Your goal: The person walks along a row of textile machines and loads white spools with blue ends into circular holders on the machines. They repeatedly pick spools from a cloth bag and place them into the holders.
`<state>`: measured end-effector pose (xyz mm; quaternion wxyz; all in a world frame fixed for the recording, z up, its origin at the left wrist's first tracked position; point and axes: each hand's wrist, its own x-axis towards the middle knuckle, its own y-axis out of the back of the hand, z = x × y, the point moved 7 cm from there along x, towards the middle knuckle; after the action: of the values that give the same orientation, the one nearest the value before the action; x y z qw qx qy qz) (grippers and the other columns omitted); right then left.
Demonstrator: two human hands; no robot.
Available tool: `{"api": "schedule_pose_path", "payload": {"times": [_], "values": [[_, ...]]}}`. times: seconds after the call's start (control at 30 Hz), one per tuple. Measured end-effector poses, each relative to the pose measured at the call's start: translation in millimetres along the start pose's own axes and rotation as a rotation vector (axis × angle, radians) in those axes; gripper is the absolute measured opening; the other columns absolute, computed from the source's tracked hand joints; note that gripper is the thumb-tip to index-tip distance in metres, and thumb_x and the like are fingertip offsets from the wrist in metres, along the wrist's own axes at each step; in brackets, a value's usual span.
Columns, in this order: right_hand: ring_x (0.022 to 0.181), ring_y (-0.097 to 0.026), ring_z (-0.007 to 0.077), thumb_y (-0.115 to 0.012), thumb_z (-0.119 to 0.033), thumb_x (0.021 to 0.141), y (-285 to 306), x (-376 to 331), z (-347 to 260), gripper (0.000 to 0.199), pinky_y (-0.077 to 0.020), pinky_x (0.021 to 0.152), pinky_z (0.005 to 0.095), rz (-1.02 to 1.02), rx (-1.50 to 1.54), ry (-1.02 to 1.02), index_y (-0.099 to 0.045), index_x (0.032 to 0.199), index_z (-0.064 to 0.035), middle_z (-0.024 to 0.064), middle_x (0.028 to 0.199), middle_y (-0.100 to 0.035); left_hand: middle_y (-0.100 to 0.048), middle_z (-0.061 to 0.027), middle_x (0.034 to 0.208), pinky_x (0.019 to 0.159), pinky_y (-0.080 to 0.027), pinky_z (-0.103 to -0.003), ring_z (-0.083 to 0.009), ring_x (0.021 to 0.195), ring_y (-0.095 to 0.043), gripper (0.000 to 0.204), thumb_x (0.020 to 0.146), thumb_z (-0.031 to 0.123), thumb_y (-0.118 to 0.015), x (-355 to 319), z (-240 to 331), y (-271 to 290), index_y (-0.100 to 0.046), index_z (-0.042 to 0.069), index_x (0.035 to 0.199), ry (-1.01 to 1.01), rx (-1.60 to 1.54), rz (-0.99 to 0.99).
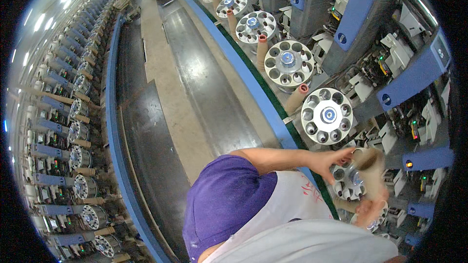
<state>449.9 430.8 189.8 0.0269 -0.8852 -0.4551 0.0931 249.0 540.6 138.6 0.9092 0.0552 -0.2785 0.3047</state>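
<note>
The left hand (331, 161) is stretched across to a blurred tan cardboard tube (369, 172), fingers closed on it; the right hand (369, 210) is cupped beneath, grip unclear.

A matt cardboard tube (371, 175) meets glossy white plastic magazine wheels (326, 115) above a polished, reflective floor (204, 82).

Beige cardboard tube (371, 171), blurred, tilted, held in both hands near right, just before white round holed magazine (347, 183) on machine.
</note>
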Motion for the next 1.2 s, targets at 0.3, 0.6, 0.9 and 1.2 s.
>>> {"api": "schedule_pose_path", "payload": {"times": [0.3, 0.6, 0.9, 1.2], "values": [[0.103, -0.045, 0.0374, -0.041, -0.034, 0.092, 28, 268, 154, 0.044, -0.0339, 0.09, 0.0425, -0.403, -1.132, 0.238, -0.049, 0.111, 0.0053, 0.0249, 0.108, -0.051, -0.057, -0.0115, 0.097, 0.072, -0.051, -0.035, -0.0203, 0.083, -0.059, 0.072, 0.071, 0.038, -0.072, -16, -27, 1, -0.037, 0.002, 0.122, 0.321, -0.815, 0.238], [0.075, -0.058, 0.0225, -0.036, -0.034, 0.095, -7, 406, 156, 0.041, -0.0427, 0.083, 0.0364, -0.66, -0.224, 0.247, -0.054, 0.104, 0.0018, 0.0116, 0.079, -0.061, -0.052, -0.0099, 0.112, 0.081, -0.049, -0.034, -0.0205, 0.095, -0.056, 0.084, 0.064, 0.034, -0.078, 6, -46, -36, -0.034, 0.005, 0.129, 0.387, -0.462, 0.357], [0.105, -0.052, 0.0212, -0.052, -0.024, 0.087, 24, 297, 74, 0.038, -0.0398, 0.092, 0.035, -0.634, -0.043, 0.171, -0.05, 0.117, -0.0011, 0.0098, 0.114, -0.054, -0.053, -0.0145, 0.115, 0.082, -0.047, -0.034, -0.0229, 0.1, -0.056, 0.08, 0.067, 0.029, -0.076, 114, -54, -30, -0.032, 0.001, 0.128, 0.295, -0.465, 0.074], [0.119, -0.036, 0.0387, -0.047, -0.044, 0.086, -7, 387, 162, 0.068, -0.0325, 0.098, 0.0431, -0.011, -1.355, 0.257, -0.034, 0.126, 0.0093, 0.0263, 0.125, -0.042, -0.055, -0.0141, 0.103, 0.082, -0.046, -0.039, -0.0241, 0.095, -0.055, 0.082, 0.06, 0.037, -0.08, 53, -74, -21, -0.039, -0.002, 0.12, 0.516, -0.307, 0.234]]}}
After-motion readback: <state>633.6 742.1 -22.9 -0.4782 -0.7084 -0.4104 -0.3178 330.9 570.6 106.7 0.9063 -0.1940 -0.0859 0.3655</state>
